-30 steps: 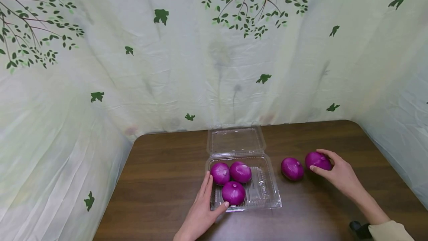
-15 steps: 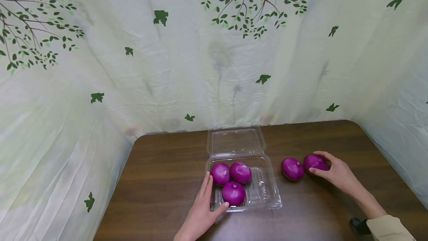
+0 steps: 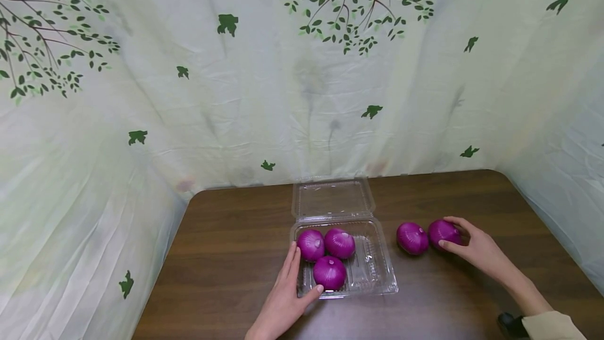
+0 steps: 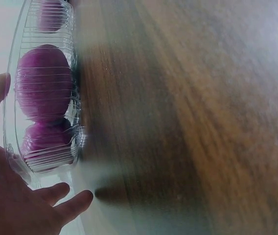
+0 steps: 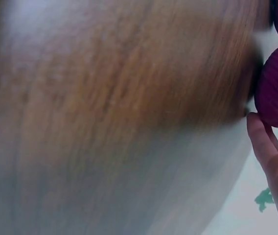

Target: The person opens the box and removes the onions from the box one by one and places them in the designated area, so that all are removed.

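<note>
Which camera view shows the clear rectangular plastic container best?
The head view shows the clear rectangular plastic container nearly whole, with its lid open. The left wrist view shows it from the side, cut off; the right wrist view, not at all.

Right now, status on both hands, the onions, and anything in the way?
Right hand grips outer loose red onion; left hand touches clear clamshell. Three red onions inside, lid open. Second loose onion sits between gripped onion and clamshell.
</note>
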Available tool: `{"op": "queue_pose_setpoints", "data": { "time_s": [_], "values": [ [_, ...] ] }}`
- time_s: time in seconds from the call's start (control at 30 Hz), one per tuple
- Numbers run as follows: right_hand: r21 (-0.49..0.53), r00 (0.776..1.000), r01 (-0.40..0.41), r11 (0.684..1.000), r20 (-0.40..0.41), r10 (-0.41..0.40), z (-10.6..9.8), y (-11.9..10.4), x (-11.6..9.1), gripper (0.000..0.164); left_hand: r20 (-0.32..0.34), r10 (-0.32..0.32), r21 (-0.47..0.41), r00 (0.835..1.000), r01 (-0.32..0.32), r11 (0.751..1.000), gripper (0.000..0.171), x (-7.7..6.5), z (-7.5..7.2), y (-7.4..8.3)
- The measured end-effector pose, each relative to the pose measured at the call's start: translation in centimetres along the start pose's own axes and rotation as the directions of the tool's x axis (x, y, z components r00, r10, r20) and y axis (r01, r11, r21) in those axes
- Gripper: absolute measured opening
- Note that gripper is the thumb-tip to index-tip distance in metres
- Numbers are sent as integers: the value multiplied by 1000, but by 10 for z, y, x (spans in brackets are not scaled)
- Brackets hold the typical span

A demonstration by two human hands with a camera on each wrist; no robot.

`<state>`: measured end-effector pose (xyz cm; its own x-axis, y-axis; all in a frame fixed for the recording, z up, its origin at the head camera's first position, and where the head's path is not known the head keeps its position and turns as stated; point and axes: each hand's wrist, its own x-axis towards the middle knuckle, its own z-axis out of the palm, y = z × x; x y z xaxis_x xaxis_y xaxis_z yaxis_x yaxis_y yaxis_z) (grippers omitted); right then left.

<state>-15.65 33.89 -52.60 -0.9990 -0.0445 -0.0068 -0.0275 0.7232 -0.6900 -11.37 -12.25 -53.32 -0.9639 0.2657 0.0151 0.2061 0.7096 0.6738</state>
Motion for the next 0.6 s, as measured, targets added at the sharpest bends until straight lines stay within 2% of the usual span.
{"op": "queue_pose_setpoints", "data": {
  "time_s": [0.33,0.6],
  "values": [
    [20,1000,-1,1000,0,1,-4,-3,-4,76,3,-5,2,1000,5,1000,99,0,0,-1],
    [9,993,48,999,-109,-47,-4,-19,-13,71,16,-14,-5,1000,14,1000,100,0,0,0]
  ]
}}
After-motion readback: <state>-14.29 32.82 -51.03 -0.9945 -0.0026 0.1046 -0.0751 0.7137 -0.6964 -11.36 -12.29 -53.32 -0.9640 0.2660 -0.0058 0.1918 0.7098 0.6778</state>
